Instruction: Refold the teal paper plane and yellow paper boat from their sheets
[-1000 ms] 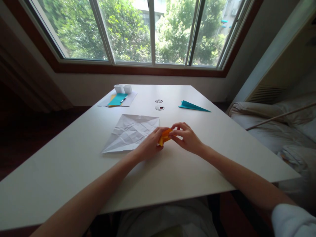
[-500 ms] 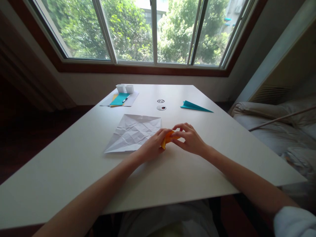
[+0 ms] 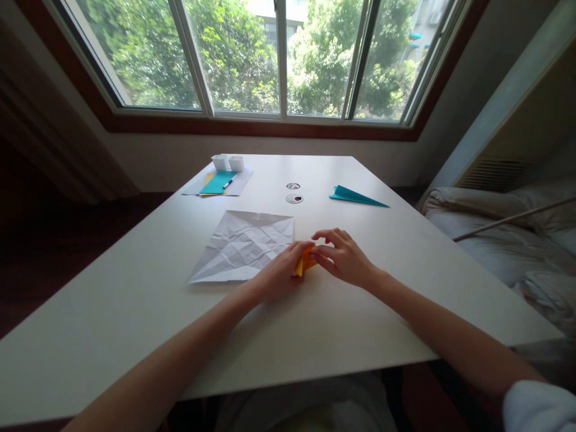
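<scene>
While the left hand (image 3: 281, 271) grips orange paper (image 3: 309, 259), the right (image 3: 344, 258) touches it.

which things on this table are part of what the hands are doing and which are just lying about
In use:
- folded orange paper, held in the left hand
- right hand, fingertips at the paper

Apparently just lying about:
- creased white sheet
- folded teal paper
- pen and stacked sheets
- two white boxes
</scene>
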Demonstrator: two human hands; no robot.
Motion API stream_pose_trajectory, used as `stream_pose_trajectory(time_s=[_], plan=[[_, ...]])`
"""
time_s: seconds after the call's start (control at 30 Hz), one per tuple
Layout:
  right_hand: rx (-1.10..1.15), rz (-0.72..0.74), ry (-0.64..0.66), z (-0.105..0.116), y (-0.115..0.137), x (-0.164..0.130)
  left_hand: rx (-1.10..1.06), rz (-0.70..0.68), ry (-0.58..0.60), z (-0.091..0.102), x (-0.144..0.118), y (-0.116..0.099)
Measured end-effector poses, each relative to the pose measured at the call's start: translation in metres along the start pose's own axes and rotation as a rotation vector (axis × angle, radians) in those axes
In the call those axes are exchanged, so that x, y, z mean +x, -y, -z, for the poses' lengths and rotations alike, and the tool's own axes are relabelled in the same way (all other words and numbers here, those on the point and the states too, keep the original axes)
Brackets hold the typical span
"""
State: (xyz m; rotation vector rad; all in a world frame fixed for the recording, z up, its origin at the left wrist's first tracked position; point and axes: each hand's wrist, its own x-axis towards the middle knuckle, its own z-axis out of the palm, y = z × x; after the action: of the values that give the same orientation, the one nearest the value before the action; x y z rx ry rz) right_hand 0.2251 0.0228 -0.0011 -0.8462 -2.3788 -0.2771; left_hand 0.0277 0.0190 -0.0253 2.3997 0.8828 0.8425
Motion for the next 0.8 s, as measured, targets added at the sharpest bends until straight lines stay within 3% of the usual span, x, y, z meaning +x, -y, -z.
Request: stream_pose_trajectory(time_s=[0.2,0.43,0.57,0.8], plan=[[-0.068,0.079,0.005,-0.002,0.0,-0.001,-0.117,0.097,-0.062,0.0,0.0,-0.005],[0.116,0.031,-0.02,0.001,0.001,0.001,-0.673,0.233,-0.183,0.002,0.007,-0.004],[0.203,-0.021,-0.018,-0.002,0.001,-0.001,-0.609,0.263,-0.256,0.001,0.008,0.002],[0.211,0.008,-0.042,-0.007,0.006,-0.004,-0.504,0.3,-0.265,-0.002,0.003,0.002]])
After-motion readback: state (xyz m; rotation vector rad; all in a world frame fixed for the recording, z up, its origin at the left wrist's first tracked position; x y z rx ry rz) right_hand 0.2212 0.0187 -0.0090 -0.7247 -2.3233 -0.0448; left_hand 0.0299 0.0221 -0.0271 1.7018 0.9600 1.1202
